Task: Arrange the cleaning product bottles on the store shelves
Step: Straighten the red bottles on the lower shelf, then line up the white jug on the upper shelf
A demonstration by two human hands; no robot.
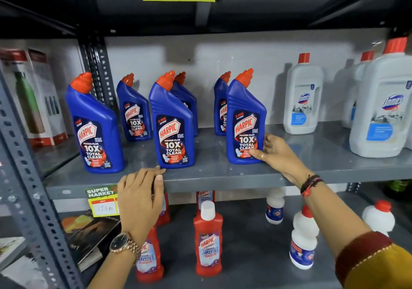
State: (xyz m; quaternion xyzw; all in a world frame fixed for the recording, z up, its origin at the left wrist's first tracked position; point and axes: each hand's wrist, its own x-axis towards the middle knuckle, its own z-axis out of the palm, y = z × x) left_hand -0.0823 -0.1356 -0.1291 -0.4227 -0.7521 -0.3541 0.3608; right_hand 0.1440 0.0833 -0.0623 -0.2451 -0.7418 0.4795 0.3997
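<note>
Right hand (pixel 276 152) grips blue bottle (pixel 245 106) near white bottles (pixel 303 101); left hand (pixel 140 193) relaxed on shelf (pixel 223 176)

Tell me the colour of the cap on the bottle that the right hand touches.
The cap of that blue bottle is orange-red; the head view shows it best.

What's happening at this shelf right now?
A person is straightening blue Harpic bottles on the grey shelf. The right hand holds the rightmost front bottle near its base. The left hand rests on the shelf's front edge by the middle front bottle. Further right stand white Domex bottles.
</note>
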